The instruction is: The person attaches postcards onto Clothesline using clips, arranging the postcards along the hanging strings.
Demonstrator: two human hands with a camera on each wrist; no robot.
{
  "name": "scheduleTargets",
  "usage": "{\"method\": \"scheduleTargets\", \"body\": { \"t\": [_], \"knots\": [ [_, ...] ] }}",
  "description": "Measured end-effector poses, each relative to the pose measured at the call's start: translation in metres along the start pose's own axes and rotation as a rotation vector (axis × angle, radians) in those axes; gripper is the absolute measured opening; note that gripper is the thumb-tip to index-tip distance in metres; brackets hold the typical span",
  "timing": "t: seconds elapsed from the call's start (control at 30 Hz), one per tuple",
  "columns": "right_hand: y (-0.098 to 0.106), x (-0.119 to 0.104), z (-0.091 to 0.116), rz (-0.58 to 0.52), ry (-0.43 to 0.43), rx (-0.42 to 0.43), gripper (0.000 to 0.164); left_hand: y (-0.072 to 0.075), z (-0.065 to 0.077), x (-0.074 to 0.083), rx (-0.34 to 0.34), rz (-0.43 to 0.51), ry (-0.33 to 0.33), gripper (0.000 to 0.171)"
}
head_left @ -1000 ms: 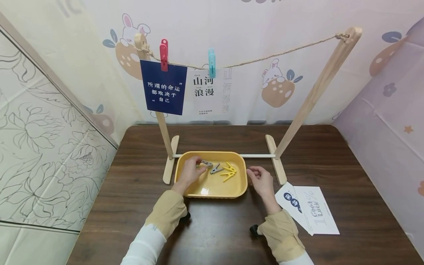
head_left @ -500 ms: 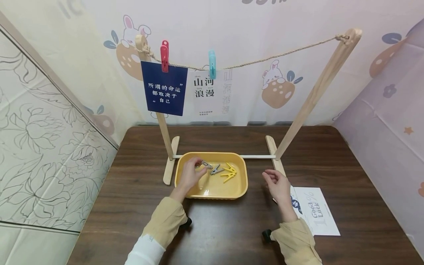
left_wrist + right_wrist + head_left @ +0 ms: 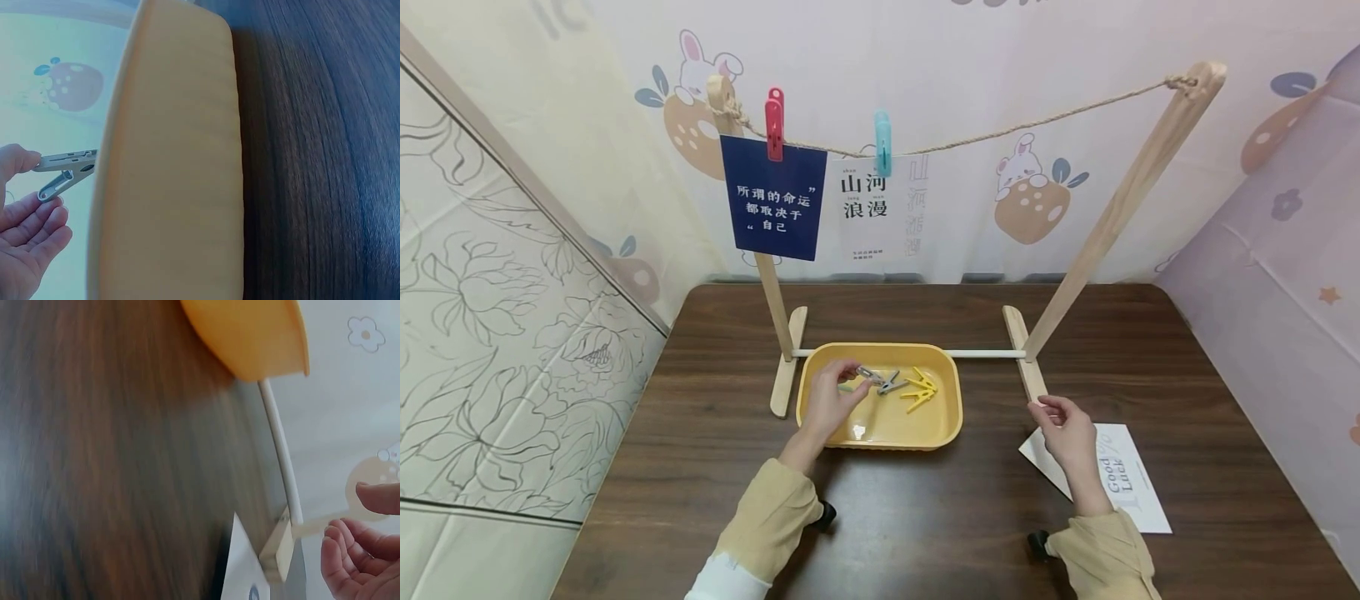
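Head: left hand (image 3: 827,404) over the yellow tray (image 3: 880,447), reaching in from the near side, thumb and fingers pinching a gray clothespin (image 3: 871,375). Right hand (image 3: 1070,433) above the cards (image 3: 1135,483), near the wooden stand (image 3: 1116,221), fingers loosely bent, nothing held. Left wrist: thumb on one handle, fingertips on the other, handles spread; tip hidden by tray wall. Right wrist: thumb apart from curled fingers; edge crops the hand, so palm angle is unclear.
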State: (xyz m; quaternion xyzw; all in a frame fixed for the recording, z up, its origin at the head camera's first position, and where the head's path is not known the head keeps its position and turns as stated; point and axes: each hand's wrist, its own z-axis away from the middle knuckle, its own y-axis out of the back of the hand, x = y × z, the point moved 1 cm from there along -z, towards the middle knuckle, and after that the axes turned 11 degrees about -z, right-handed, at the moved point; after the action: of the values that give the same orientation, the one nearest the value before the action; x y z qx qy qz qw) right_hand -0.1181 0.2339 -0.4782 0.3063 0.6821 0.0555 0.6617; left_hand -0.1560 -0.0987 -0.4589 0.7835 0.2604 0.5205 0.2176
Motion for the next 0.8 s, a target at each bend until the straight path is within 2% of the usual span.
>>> {"method": "scheduleTargets", "body": {
  "t": [0.17, 0.4, 0.57, 0.73, 0.8],
  "knots": [
    [0.014, 0.009, 0.001, 0.079, -0.021, -0.016, 0.031, 0.004, 0.003, 0.007, 0.014, 0.012, -0.001, 0.022],
    [0.03, 0.023, 0.003, 0.103, -0.033, 0.004, 0.032, 0.008, 0.009, 0.016, 0.042, 0.005, -0.003, 0.024],
    [0.041, 0.057, -0.004, 0.139, -0.012, 0.025, 0.04, 0.011, 0.012, 0.021, 0.059, 0.019, -0.01, 0.024],
    [0.052, 0.105, -0.016, 0.226, -0.082, 0.032, 0.052, 0.014, 0.015, 0.023, 0.073, 0.085, -0.016, 0.026],
    [0.056, 0.117, -0.018, 0.238, -0.13, 0.02, 0.056, 0.015, 0.016, 0.024, 0.073, 0.102, -0.012, 0.026]
  ]
}}
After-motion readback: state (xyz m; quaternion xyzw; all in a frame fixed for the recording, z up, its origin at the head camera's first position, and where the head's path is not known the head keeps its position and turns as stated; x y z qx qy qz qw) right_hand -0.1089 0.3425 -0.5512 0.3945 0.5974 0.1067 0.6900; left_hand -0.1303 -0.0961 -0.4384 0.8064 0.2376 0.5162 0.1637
